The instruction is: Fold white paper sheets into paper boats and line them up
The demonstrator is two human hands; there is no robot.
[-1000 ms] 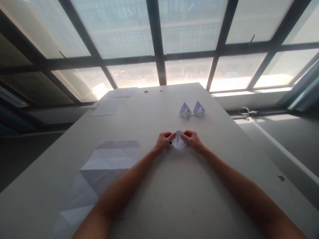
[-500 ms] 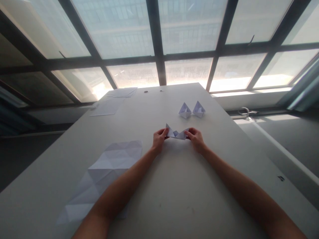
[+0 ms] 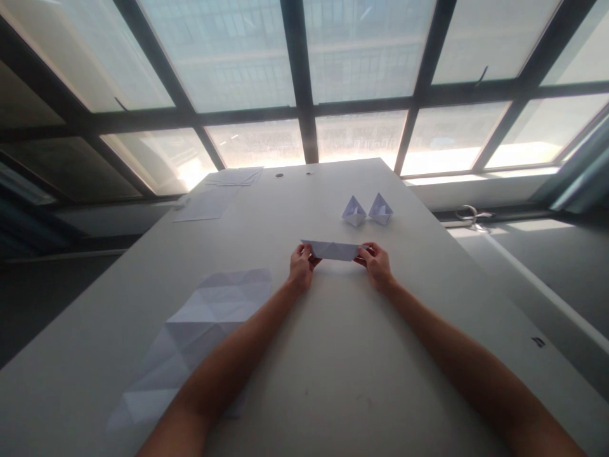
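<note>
Between my two hands is a folded white paper (image 3: 334, 251), stretched into a long, flat strip with pointed ends and slanting creases. My left hand (image 3: 301, 265) pinches its left end, thumb in front. The right end is gripped by my right hand (image 3: 375, 261) between thumb and fingers. Beyond the hands stand two folded paper boats (image 3: 354, 212) side by side, each with a peak in the middle. Beside my left forearm lies a creased, unfolded paper sheet (image 3: 204, 317), partly covered by that arm.
White paper sheets (image 3: 200, 204) lie at the table's far left. The long white table (image 3: 342, 355) reaches toward large windows (image 3: 356, 51). A small dark mark (image 3: 538, 342) shows near its right edge. A pale rail (image 3: 537, 279) runs along the right.
The folded paper has gone from a raised boat-like shape with upturned ends to a flat, straight strip. My hands have spread slightly apart while keeping hold of its ends.
</note>
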